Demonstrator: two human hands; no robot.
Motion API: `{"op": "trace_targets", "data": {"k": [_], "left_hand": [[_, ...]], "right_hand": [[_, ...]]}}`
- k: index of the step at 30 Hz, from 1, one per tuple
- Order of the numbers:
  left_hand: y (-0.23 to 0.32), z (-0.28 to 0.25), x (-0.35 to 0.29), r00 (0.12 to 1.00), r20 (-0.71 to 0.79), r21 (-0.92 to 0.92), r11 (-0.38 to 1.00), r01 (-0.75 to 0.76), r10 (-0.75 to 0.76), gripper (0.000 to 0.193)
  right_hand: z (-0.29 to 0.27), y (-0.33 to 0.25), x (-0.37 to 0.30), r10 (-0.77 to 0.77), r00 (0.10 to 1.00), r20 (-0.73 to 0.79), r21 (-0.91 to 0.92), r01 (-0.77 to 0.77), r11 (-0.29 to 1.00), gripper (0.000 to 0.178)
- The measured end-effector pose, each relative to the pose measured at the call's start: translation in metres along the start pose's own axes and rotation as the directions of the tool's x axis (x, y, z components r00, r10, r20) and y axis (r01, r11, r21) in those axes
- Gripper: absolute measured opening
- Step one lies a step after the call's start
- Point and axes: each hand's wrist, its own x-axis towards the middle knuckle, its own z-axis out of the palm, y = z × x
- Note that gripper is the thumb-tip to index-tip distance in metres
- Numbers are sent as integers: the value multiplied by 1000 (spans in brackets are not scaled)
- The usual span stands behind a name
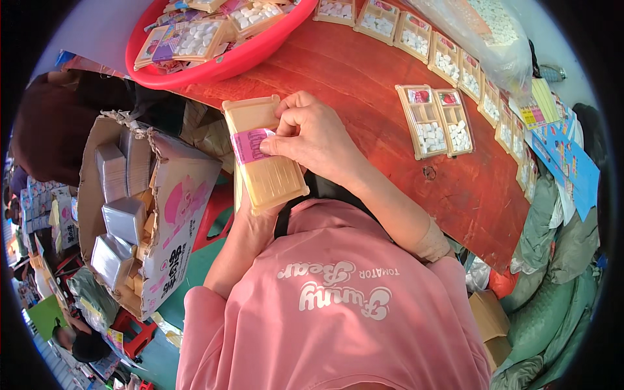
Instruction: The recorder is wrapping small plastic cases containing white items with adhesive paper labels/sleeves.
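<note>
A pale yellow plastic case (273, 185), shallow and ribbed on its lower half, is tilted in front of my chest, over the table's near edge. My left hand (257, 224) supports it from underneath, its fingers mostly hidden behind it. Across the case's middle lies a pink-purple paper label (246, 147). My right hand (315, 136) is closed at the label's right end, the thumb on the paper and the other fingers curled by the case's upper right edge. Just how the fingertips grip the label is hidden.
On the red table (364, 195) stand two filled cases (430, 133) and a curved row of similar ones (445, 64) with white pieces. A red basin (214, 71) heaped with cases is at the far left. A cardboard box (175, 221) of clear trays stands left; a plastic bag (487, 39), far right.
</note>
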Motion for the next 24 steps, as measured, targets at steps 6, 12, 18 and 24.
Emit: {"op": "trace_targets", "data": {"k": [6, 12, 18, 24], "left_hand": [[16, 15, -8, 977, 198, -42, 997, -65, 72, 64], [16, 13, -5, 978, 68, 307, 929, -208, 197, 42], [5, 14, 2, 981, 69, 134, 973, -187, 179, 37], [-1, 6, 4, 971, 162, 43, 982, -184, 175, 48]], "right_hand": [[-4, 6, 3, 46, 998, 31, -53, -44, 998, 24], [-2, 11, -4, -214, 971, -107, -165, 195, 967, 18], [4, 10, -18, -452, 843, -292, -355, 344, 869, 15], [3, 11, -35, -629, 745, -224, -484, 476, 735, 20]]}}
